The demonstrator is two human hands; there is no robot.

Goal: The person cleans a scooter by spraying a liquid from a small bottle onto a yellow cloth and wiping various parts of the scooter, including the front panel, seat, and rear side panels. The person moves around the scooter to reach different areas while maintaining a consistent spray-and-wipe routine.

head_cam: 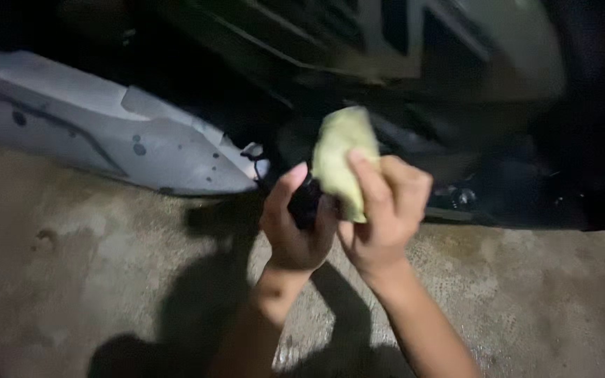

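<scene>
- Right hand [386, 217] has its fingers [365, 185] clenched around a bunched yellow-green cloth [341, 157]; the cloth sticks up above the hand, held in the air in front of the dark lower part of a vehicle [400, 84].
- Left hand [295, 224] grips a small dark object [307, 203], thumb up along its side; too dark to tell what it is. The cloth's lower edge touches or sits just beside it.
- Progress, as a judgement: the cloth is at the dark object, so wiping looks in hand. How clean anything is can't be read; frame is blurred and dim.
- Vehicle underside is black and glossy in spots, detail lost in shadow.
- Left of the hands: a light grey body panel [106, 133] with dark specks, apparently lying on the floor.
- Bare concrete floor [71, 280] below, with the arms' shadows on it.
- Nothing stands between the hands and the vehicle; poor light is the main hindrance.
</scene>
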